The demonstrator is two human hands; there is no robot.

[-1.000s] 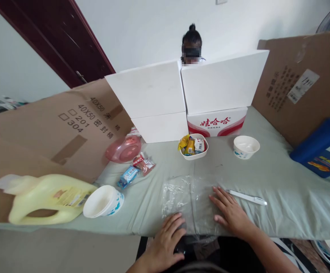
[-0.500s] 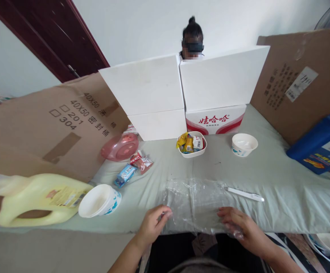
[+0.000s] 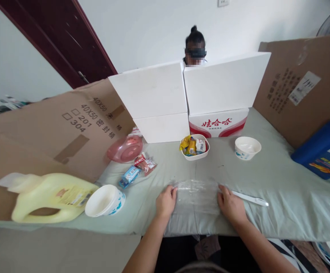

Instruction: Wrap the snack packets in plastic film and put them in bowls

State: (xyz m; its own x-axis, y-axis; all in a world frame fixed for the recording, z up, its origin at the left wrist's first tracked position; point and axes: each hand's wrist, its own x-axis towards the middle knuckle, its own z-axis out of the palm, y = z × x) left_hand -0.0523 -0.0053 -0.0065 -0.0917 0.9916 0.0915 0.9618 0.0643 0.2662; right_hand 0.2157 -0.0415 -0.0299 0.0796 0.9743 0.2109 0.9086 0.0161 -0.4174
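Observation:
A clear plastic bag [image 3: 196, 197] lies flat on the green cloth in front of me. My left hand [image 3: 166, 201] has its fingers closed on the bag's upper left edge. At the upper right edge, my right hand [image 3: 231, 204] pinches the bag too. Just beyond the right fingers lies a slim white tool [image 3: 253, 198] with a rounded end; its kind is hard to make out. Farther forward stands a white bowl [image 3: 196, 156] filled with small yellow, white and blue packets [image 3: 192, 145].
White paper bowls [image 3: 101, 201] with blue patterns sit left beside a pale yellow jug [image 3: 54, 197]; snack packets [image 3: 130, 176] and a pink dish [image 3: 128, 148] lie beyond. Another paper bowl [image 3: 247, 148] and a blue jug [image 3: 324, 148] stand right. White boxes [image 3: 224, 87] wall off a person [image 3: 195, 45].
Both my hands have moved forward along the bag, from its near part to its upper corners, and closed on its edges. The bag looks flatter. The view has shifted slightly.

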